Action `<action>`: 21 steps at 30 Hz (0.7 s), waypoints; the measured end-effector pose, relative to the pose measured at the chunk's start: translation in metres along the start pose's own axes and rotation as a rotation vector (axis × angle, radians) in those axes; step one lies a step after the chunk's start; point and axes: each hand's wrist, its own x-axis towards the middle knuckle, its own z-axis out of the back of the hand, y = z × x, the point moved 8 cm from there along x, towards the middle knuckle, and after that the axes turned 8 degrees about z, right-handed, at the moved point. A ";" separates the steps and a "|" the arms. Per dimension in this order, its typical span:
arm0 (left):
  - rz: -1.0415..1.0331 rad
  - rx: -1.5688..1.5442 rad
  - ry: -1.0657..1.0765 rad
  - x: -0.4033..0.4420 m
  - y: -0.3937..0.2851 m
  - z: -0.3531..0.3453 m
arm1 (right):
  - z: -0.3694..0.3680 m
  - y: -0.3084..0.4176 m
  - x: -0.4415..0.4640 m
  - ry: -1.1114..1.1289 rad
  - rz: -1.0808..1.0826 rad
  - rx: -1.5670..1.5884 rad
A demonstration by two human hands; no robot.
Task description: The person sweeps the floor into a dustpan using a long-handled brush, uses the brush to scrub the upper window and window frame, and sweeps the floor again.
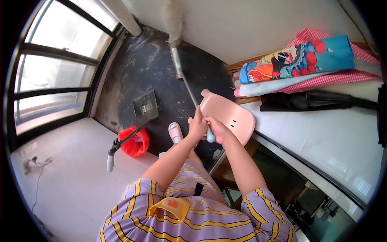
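Both my hands hold a long thin pole with a pale blue end below them. My left hand is wrapped round the pole, and my right hand grips it close beside, near the blue end. The pole runs away from me to a light-coloured head on the dark floor near the far wall. A pink plastic chair stands just beyond and right of my hands. To the left, a dustpan with some debris in it rests on the floor, its long handle leaning over a red-lined bin.
Black-framed windows line the left side. A white pipe stands in the far corner. On the right, folded colourful cloths and a black folded item lie on a white surface. A cable is at lower left.
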 end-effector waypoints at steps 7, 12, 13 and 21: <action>-0.495 0.575 -0.204 -0.042 -0.087 0.062 | 0.014 0.033 -0.019 -0.308 0.151 -0.611; -0.628 0.699 -0.490 -0.095 -0.142 0.192 | 0.092 0.054 -0.031 -0.559 0.132 -1.245; -0.607 0.706 -0.509 -0.102 -0.143 0.213 | 0.120 0.060 -0.018 -0.568 0.126 -1.311; -0.465 0.728 -0.733 -0.161 -0.110 0.328 | 0.157 0.040 0.037 -0.552 -0.025 -0.838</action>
